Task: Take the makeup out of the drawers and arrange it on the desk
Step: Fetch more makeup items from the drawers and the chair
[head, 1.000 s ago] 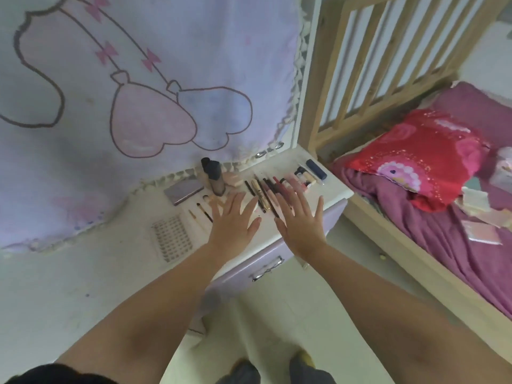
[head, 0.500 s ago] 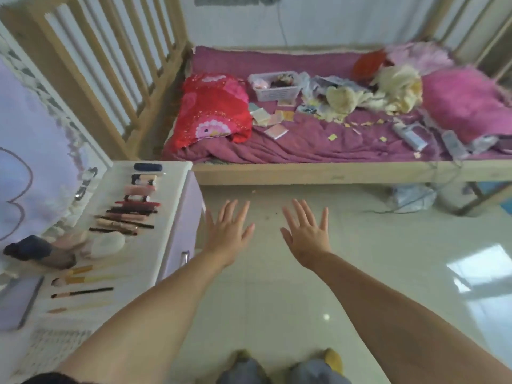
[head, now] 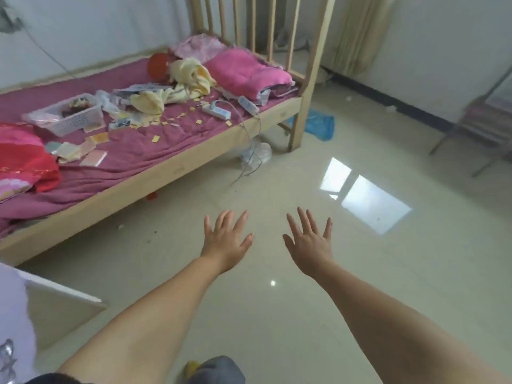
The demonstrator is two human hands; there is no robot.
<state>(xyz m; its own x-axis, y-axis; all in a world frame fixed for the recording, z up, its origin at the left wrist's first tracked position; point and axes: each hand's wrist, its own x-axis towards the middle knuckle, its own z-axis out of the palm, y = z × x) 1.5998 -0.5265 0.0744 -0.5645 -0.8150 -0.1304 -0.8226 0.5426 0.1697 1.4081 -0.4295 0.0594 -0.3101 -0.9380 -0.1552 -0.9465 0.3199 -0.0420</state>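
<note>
both hands — left hand [head: 225,239], right hand [head: 310,242] — spread wide, holding nothing, over bare floor [head: 360,273] beside a cluttered bed [head: 155,173].

left hand [head: 225,241], right hand [head: 310,245] (fingers spread), floor [head: 360,273]

Desk [head: 63,296] cut off at left edge; basket [head: 69,117] contents blurred, perhaps cloth.
</note>
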